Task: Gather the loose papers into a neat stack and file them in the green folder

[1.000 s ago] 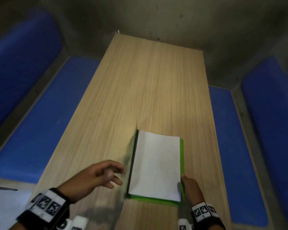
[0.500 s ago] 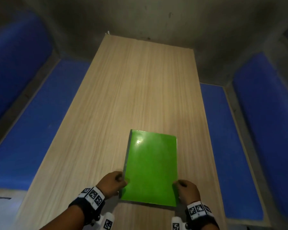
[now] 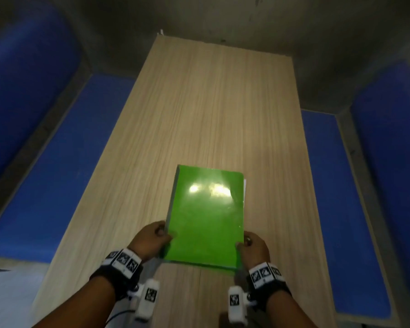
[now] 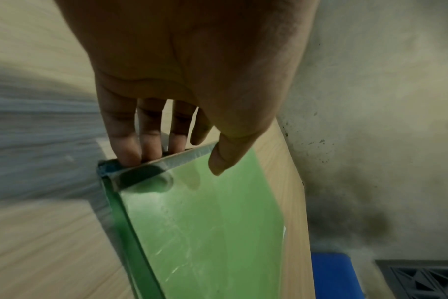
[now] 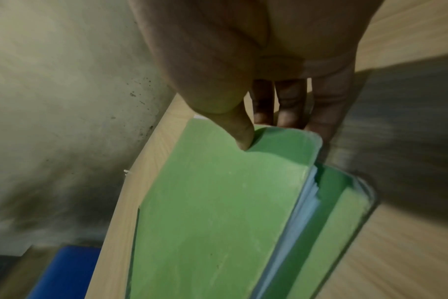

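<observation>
The green folder (image 3: 206, 216) is closed and held over the near part of the wooden table (image 3: 213, 110), its near edge raised. My left hand (image 3: 155, 237) grips its near left corner, thumb on the cover (image 4: 205, 212) and fingers (image 4: 151, 145) underneath. My right hand (image 3: 252, 247) grips the near right corner the same way, thumb on the cover (image 5: 218, 202). White papers (image 5: 302, 202) lie between the two covers; a thin strip of them shows past the folder's far right edge (image 3: 244, 188).
Blue padded benches run along the left (image 3: 57, 162) and right (image 3: 327, 185) of the table. A grey concrete wall (image 3: 223, 20) stands behind its far end. A pale surface (image 3: 7, 299) shows at the lower left.
One second ago the folder lay open with the white stack showing. The cover was then shut over it, and both hands now grip the near corners and lift the near edge.
</observation>
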`<action>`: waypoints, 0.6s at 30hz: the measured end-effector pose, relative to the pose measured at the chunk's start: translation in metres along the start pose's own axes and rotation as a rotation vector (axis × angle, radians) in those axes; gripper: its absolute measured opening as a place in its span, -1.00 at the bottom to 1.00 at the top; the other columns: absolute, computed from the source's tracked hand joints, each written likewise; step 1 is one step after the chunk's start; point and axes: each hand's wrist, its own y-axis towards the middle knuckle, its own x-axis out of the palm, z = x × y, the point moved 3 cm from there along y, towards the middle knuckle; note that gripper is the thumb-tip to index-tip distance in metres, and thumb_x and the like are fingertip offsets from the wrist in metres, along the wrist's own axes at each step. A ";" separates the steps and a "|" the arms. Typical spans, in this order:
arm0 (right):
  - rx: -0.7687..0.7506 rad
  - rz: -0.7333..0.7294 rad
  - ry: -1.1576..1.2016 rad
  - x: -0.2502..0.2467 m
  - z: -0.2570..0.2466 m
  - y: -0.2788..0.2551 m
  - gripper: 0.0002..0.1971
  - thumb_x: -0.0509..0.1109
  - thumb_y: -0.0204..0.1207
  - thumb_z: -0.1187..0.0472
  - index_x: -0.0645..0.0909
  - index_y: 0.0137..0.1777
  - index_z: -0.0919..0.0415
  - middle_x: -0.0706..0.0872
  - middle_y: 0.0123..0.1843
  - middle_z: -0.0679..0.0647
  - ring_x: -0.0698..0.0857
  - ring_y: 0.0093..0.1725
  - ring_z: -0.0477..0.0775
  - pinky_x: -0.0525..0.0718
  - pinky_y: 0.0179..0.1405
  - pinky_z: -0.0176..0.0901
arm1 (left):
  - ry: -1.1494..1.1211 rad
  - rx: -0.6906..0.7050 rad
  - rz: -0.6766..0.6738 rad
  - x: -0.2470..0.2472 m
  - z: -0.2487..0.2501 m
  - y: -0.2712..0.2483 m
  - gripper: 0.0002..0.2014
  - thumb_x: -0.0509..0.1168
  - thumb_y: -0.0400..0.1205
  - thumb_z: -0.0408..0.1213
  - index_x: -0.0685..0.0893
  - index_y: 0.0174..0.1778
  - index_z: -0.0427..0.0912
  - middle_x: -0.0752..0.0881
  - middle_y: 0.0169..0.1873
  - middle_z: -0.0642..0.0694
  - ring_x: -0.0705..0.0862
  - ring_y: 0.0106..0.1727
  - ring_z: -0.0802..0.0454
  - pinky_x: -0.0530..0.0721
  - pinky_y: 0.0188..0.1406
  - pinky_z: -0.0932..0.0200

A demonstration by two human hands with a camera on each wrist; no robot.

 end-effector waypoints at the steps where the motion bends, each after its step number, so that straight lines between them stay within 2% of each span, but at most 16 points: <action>1: 0.002 0.001 -0.001 0.000 -0.010 0.006 -0.71 0.39 0.49 0.41 0.71 0.19 0.21 0.80 -0.03 0.11 0.71 -0.14 0.08 0.61 -0.15 -0.27 | -0.002 -0.008 0.014 -0.002 0.009 0.008 -0.87 0.43 0.53 -0.14 0.70 -0.02 0.08 0.82 -0.20 0.17 0.73 -0.06 0.00 0.59 0.01 0.16; 2: -0.005 0.008 0.001 0.000 -0.018 0.014 -0.69 0.37 0.49 0.42 0.71 0.20 0.22 0.81 0.03 0.15 0.71 -0.15 0.09 0.60 -0.14 -0.26 | 0.005 -0.020 0.027 -0.005 0.014 0.018 -0.80 0.44 0.61 -0.21 0.68 0.14 0.02 0.77 -0.11 0.05 0.68 0.02 -0.03 0.52 0.04 0.21; 3: -0.008 0.019 -0.015 -0.002 -0.028 0.021 -0.68 0.36 0.49 0.43 0.70 0.22 0.22 0.81 0.06 0.17 0.70 -0.16 0.09 0.59 -0.14 -0.26 | 0.028 -0.032 0.042 -0.007 0.022 0.027 -0.66 0.43 0.66 -0.27 0.68 0.38 -0.13 0.73 -0.06 -0.02 0.66 0.07 -0.03 0.49 0.06 0.23; 5: -0.016 0.035 -0.034 -0.006 -0.047 0.031 -0.64 0.32 0.50 0.45 0.67 0.27 0.23 0.79 0.11 0.18 0.68 -0.14 0.09 0.55 -0.14 -0.29 | 0.035 -0.062 0.057 -0.013 0.033 0.044 -0.51 0.42 0.68 -0.31 0.58 0.56 -0.30 0.75 0.05 -0.10 0.66 0.10 -0.05 0.53 0.08 0.20; 7: -0.018 0.032 -0.046 -0.010 -0.062 0.039 -0.59 0.28 0.53 0.46 0.60 0.36 0.24 0.74 0.20 0.19 0.69 -0.04 0.15 0.52 -0.10 -0.30 | 0.028 -0.092 0.050 -0.016 0.042 0.058 -0.48 0.43 0.67 -0.26 0.59 0.55 -0.30 0.77 0.17 -0.20 0.72 0.12 -0.12 0.63 0.11 0.12; 9: -0.020 0.028 -0.043 -0.013 -0.073 0.046 -0.53 0.24 0.53 0.46 0.53 0.43 0.21 0.70 0.26 0.16 0.70 0.05 0.20 0.55 -0.07 -0.26 | 0.026 -0.093 0.055 -0.018 0.051 0.066 -0.42 0.45 0.55 -0.12 0.65 0.50 -0.27 0.78 0.13 -0.19 0.76 0.12 -0.16 0.71 0.16 0.03; 11: -0.033 0.035 -0.031 -0.015 -0.079 0.053 -0.47 0.23 0.48 0.45 0.51 0.46 0.15 0.73 0.23 0.13 0.71 -0.03 0.14 0.64 -0.12 -0.21 | 0.031 -0.087 0.054 -0.018 0.057 0.072 -0.30 0.40 0.36 0.00 0.70 0.45 -0.22 0.79 0.07 -0.15 0.78 0.09 -0.16 0.75 0.15 -0.01; 12: -0.041 0.036 -0.024 -0.016 -0.078 0.056 -0.45 0.23 0.46 0.45 0.50 0.46 0.14 0.74 0.20 0.13 0.72 -0.05 0.13 0.67 -0.13 -0.19 | 0.031 -0.080 0.052 -0.016 0.055 0.075 -0.30 0.39 0.35 0.00 0.70 0.44 -0.21 0.79 0.07 -0.14 0.79 0.09 -0.16 0.75 0.14 0.00; 14: -0.047 0.019 -0.014 -0.016 -0.076 0.058 -0.42 0.26 0.44 0.42 0.46 0.49 0.13 0.73 0.22 0.12 0.73 0.02 0.15 0.69 -0.04 -0.15 | 0.024 -0.071 0.050 -0.013 0.053 0.078 -0.38 0.44 0.45 -0.06 0.70 0.44 -0.21 0.79 0.04 -0.13 0.77 0.05 -0.13 0.74 0.11 0.02; 16: -0.035 0.005 0.005 -0.020 -0.075 0.056 -0.37 0.29 0.44 0.39 0.38 0.55 0.14 0.68 0.31 0.11 0.70 0.15 0.16 0.67 0.14 -0.09 | 0.013 -0.051 0.055 -0.012 0.052 0.078 -0.48 0.46 0.58 -0.17 0.66 0.47 -0.23 0.77 0.03 -0.13 0.74 0.02 -0.12 0.74 0.12 -0.02; 18: -0.013 -0.009 0.053 -0.022 -0.070 0.055 -0.33 0.33 0.46 0.38 0.30 0.60 0.16 0.61 0.40 0.13 0.64 0.20 0.11 0.61 0.27 -0.09 | 0.014 -0.055 0.056 -0.012 0.041 0.080 -0.49 0.43 0.65 -0.28 0.60 0.54 -0.27 0.77 0.16 -0.19 0.74 0.12 -0.14 0.73 0.20 -0.05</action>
